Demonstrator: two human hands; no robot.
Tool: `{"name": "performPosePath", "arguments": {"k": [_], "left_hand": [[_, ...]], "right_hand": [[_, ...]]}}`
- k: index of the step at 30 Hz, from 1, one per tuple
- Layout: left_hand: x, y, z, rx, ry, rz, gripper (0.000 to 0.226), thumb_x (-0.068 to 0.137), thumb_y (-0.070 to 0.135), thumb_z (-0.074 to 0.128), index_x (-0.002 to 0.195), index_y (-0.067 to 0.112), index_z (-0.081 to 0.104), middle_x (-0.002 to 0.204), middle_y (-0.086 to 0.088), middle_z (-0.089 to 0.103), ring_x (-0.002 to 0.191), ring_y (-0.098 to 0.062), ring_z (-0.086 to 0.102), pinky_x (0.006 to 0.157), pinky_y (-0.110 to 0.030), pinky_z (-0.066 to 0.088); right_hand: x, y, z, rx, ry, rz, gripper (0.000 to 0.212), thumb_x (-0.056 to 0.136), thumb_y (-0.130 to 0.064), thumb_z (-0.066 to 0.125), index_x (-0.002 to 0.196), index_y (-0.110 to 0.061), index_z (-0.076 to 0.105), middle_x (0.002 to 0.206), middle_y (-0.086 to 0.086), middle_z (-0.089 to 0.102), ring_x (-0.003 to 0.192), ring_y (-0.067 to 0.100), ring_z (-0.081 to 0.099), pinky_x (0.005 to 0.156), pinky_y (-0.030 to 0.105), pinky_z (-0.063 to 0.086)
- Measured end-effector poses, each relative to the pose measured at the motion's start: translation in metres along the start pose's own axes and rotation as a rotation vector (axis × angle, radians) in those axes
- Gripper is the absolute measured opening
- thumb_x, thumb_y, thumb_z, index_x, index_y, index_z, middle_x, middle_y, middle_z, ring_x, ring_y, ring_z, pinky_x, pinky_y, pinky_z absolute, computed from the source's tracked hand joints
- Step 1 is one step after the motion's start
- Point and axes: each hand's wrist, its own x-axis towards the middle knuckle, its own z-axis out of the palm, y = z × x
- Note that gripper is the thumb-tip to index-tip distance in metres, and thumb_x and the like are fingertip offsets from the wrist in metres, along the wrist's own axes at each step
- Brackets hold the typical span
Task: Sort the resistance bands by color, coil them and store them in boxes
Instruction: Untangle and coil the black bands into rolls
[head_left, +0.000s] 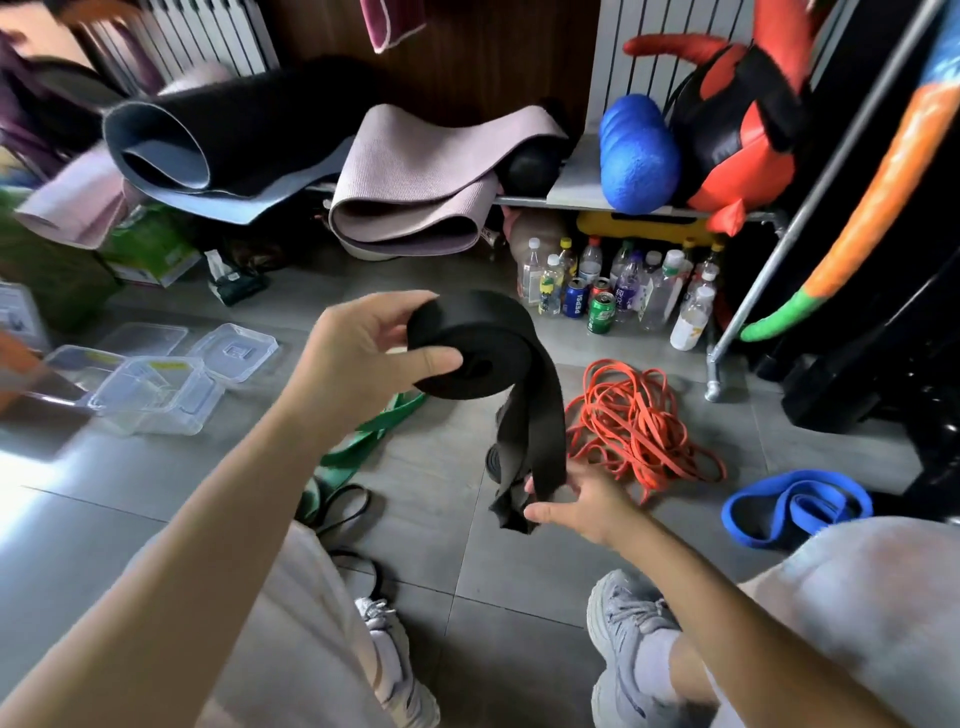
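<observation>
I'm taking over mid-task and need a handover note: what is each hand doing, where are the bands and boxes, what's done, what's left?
Left hand grips the partly wound coil of the wide black resistance band, held in the air.
Right hand pinches that band's loose tail lower down.
On the floor, uncoiled: tangled thin orange bands, flat green band, wide blue band, thin black loops by the left knee.
Clear plastic boxes stand at the left; no band shows inside.
Done: black coil mostly wound. Left: finish and box it, then coil and box the others.
</observation>
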Motion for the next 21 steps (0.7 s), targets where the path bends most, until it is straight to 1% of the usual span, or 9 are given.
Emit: {"name": "performPosePath", "arguments": {"k": [3,4,6,8,10,13,15,18,21], "left_hand": [[0.0,0.012,-0.013,0.035,0.057,0.007,0.052,0.069,-0.004,0.075,0.08,0.046,0.068,0.076,0.022,0.07,0.075,0.002,0.066,0.066,-0.015,0.053],[-0.001,0.014,-0.018,0.026,0.08,-0.002,0.049,0.071,-0.003,0.074,0.082,0.044,0.066,0.075,0.022,0.07,0.073,0.002,0.066,0.062,-0.016,0.052],[-0.004,0.014,-0.03,0.014,0.138,-0.025,0.045,0.074,-0.001,0.073,0.087,0.041,0.065,0.074,0.021,0.07,0.072,-0.001,0.067,0.061,-0.022,0.054],[-0.008,0.015,-0.04,0.029,0.177,-0.037,0.042,0.073,0.001,0.075,0.084,0.041,0.069,0.076,0.018,0.07,0.078,-0.01,0.068,0.071,-0.039,0.056],[-0.012,0.016,-0.049,0.05,0.202,-0.047,0.041,0.068,0.008,0.077,0.08,0.046,0.071,0.077,0.015,0.07,0.085,-0.021,0.068,0.08,-0.052,0.055],[-0.015,0.014,-0.057,0.074,0.241,-0.066,0.046,0.073,0.003,0.075,0.076,0.049,0.07,0.077,0.012,0.071,0.086,-0.026,0.068,0.083,-0.055,0.053],[-0.017,0.01,-0.058,0.109,0.238,-0.071,0.047,0.074,0.002,0.074,0.079,0.049,0.07,0.083,0.002,0.072,0.089,-0.034,0.068,0.083,-0.058,0.052],[-0.019,0.0,-0.056,0.081,0.24,-0.101,0.039,0.075,0.0,0.073,0.091,0.035,0.07,0.091,-0.006,0.07,0.092,-0.032,0.068,0.081,-0.045,0.055],[-0.02,-0.006,-0.054,0.061,0.216,-0.125,0.035,0.076,0.0,0.072,0.095,0.029,0.069,0.091,-0.005,0.07,0.088,-0.024,0.067,0.074,-0.034,0.055]], "right_hand": [[0.003,0.023,0.014,-0.126,-0.05,0.045,0.037,0.068,-0.013,0.078,0.097,-0.03,0.063,0.106,0.002,0.069,0.1,0.017,0.062,0.088,0.031,0.047],[0.003,0.031,0.014,-0.176,-0.067,0.087,0.033,0.07,-0.015,0.076,0.099,-0.026,0.065,0.102,0.0,0.069,0.097,0.016,0.062,0.084,0.032,0.049],[0.002,0.043,0.013,-0.258,-0.048,0.184,0.015,0.072,-0.019,0.073,0.082,-0.023,0.064,0.084,-0.003,0.067,0.084,0.019,0.064,0.068,0.029,0.05],[0.002,0.047,0.009,-0.329,0.004,0.236,0.018,0.074,-0.019,0.071,0.074,-0.026,0.054,0.075,-0.009,0.058,0.078,0.017,0.058,0.064,0.027,0.045],[0.001,0.045,0.004,-0.38,0.101,0.254,0.017,0.077,-0.019,0.067,0.081,-0.023,0.051,0.075,-0.007,0.057,0.078,0.019,0.056,0.065,0.026,0.041],[-0.002,0.044,-0.009,-0.356,0.338,0.255,0.017,0.081,-0.02,0.062,0.089,-0.015,0.048,0.084,0.008,0.063,0.086,0.032,0.06,0.07,0.033,0.041],[-0.005,0.045,-0.019,-0.426,0.423,0.24,0.018,0.084,-0.018,0.058,0.099,-0.011,0.052,0.091,0.014,0.064,0.092,0.036,0.06,0.071,0.036,0.042],[-0.007,0.043,-0.034,-0.55,0.482,0.22,0.023,0.085,-0.017,0.056,0.106,-0.01,0.062,0.102,0.013,0.067,0.098,0.035,0.061,0.075,0.037,0.047],[-0.009,0.043,-0.039,-0.644,0.294,0.252,0.015,0.083,-0.019,0.056,0.087,-0.012,0.068,0.086,0.01,0.068,0.087,0.033,0.062,0.066,0.032,0.045]]}}
